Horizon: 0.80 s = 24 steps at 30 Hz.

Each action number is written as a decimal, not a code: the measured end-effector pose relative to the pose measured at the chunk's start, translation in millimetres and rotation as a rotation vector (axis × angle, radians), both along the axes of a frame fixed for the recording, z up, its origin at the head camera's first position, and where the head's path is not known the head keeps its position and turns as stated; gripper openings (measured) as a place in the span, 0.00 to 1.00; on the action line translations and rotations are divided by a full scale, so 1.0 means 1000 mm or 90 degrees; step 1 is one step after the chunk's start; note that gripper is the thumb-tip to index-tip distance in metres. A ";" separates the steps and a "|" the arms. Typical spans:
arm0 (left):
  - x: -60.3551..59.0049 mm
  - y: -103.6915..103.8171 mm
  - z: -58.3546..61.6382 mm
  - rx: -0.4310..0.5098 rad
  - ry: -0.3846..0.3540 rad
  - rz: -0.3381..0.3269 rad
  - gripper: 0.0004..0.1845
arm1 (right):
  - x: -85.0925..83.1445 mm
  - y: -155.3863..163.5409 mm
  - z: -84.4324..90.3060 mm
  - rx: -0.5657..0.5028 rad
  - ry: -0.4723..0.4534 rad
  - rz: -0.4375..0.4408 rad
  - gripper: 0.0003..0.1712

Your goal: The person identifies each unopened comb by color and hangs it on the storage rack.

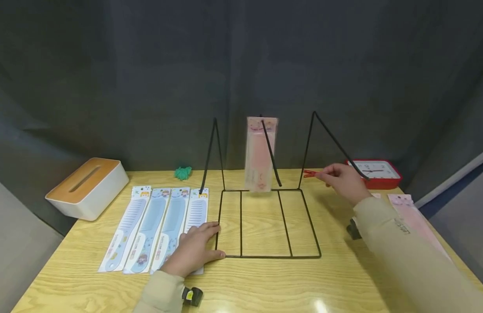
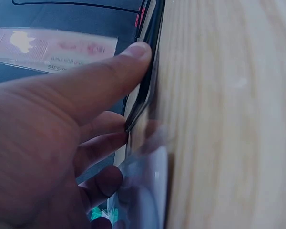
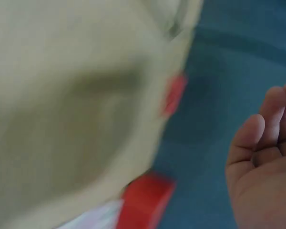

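A black wire rack [image 1: 290, 243] with three slanting hooks stands on the table. From its middle hook hangs a packaged pink comb [image 1: 260, 161], also visible in the left wrist view. My left hand [image 1: 192, 250] holds the rack's front left corner, its thumb on the front bar and fingertips at the side bar. Out past the right hook, my right hand [image 1: 343, 182] is raised with bent fingers. A small red object [image 1: 310, 173] appears by its fingertips in the head view. In the blurred right wrist view that red object [image 3: 174, 94] is apart from the hand, whose visible fingers hold nothing.
Several packaged blue combs [image 1: 151, 217] lie left of the rack, partly under my left hand. A white tissue box [image 1: 85, 195] with a wooden lid and a small green clump [image 1: 183, 173] are behind. At right are a red clock [image 1: 384, 182] and pink packages [image 1: 411, 217].
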<state>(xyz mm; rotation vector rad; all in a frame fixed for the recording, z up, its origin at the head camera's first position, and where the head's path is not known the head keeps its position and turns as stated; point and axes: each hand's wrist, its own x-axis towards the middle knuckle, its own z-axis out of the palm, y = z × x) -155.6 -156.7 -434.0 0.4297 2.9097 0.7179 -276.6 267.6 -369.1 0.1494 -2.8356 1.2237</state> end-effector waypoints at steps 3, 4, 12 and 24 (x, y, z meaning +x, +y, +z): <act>0.000 0.000 0.001 0.002 0.000 0.001 0.41 | 0.002 0.042 -0.023 0.028 -0.033 -0.044 0.30; 0.000 0.000 0.002 0.003 -0.001 0.000 0.41 | 0.002 0.055 -0.030 0.041 -0.038 -0.056 0.30; 0.000 -0.001 0.003 0.007 -0.018 0.004 0.41 | 0.007 0.122 -0.057 0.127 -0.048 -0.155 0.33; -0.001 0.000 0.002 0.014 -0.021 0.004 0.41 | -0.001 0.136 -0.066 0.218 -0.186 -0.144 0.48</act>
